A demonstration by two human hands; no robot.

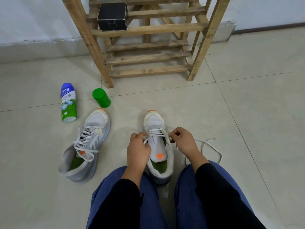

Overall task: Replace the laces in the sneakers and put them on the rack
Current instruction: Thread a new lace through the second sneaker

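Hands low over lace (158,132): left hand (137,146) pinching one strand at the left eyelets, fingers curled; right hand (183,140) pinching the other strand at the right eyelets, curled likewise. Between them, sneaker (154,120) on floor (247,113), straight ahead of the knees, heel toward the body, toe pointing away at rack (148,58); long axis running from lap to rack. Laced only across the rows nearest the toe, upper eyelets bare, tongue with orange triangle exposed. Loose lace end trailing in loops over floor to the right, just beside right hand. Reach about equal, one hand on each side of the tongue; next crossing likely a matter of each hand feeding its own side up toward the heel. Second sneaker (97,119) off to the left, nearer left hand but well apart from it, laced along most of its length, toe angled a little right toward rack, green insole showing. Beyond it, bottle (68,103) with blue top and green base, lettering legible as "nycil"; smaller print too fine to read. Near bottle, green tub (101,98), no writing legible. On an upper shelf of rack, black box (112,16), unmarked as far as visible. Both sneakers on floor, neither on rack yet.
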